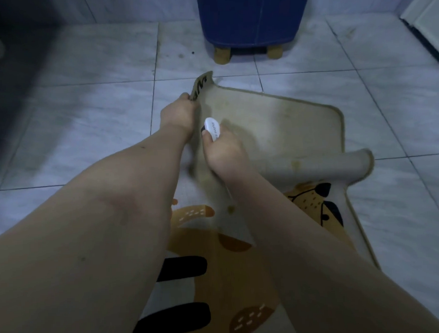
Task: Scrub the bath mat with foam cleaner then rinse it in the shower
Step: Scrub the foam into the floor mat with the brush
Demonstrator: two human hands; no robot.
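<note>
The bath mat (287, 129) lies on the tiled floor, folded over so its stained beige underside faces up. Its printed top with an orange cartoon animal shows nearer me. My left hand (179, 113) pinches the far folded corner of the mat and lifts it off the floor. My right hand (223, 151) grips a small white scrub brush (212, 128) with its fingers curled round it and presses it against the underside just right of the left hand. The brush's bristles are hidden. The mat's right edge curls up in a roll.
A blue stool or bin (253, 18) on short wooden feet stands on the grey marble tiles (75, 116) beyond the mat. A white door frame (427, 17) sits at the upper right. A dark shadowed area fills the upper left corner.
</note>
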